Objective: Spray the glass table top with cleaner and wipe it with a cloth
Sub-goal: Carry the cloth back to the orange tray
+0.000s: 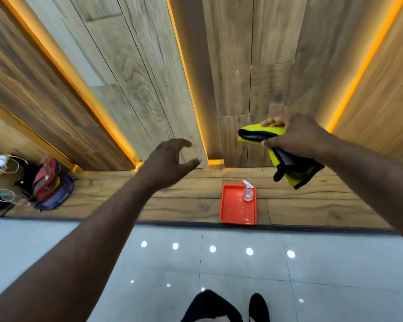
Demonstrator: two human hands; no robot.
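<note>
My right hand [293, 133] is raised at the upper right and grips a yellow-green cloth with black edging [286, 156], which hangs folded below my fingers. My left hand [170, 163] reaches forward at the centre, fingers spread and curled, holding nothing. A small clear spray bottle with a white and red nozzle [248, 191] stands upright in the far corner of a red tray [233, 212]. The tray rests on a wooden ledge below and between my hands. No glass table top is plainly in view.
A wood-panelled wall with glowing orange light strips [191, 94] rises behind the ledge. Backpacks [51, 184] and other belongings lie at the left end of the ledge. Glossy grey floor tiles [242, 263] reflect ceiling lights, and my dark-clad legs [219, 307] show at the bottom.
</note>
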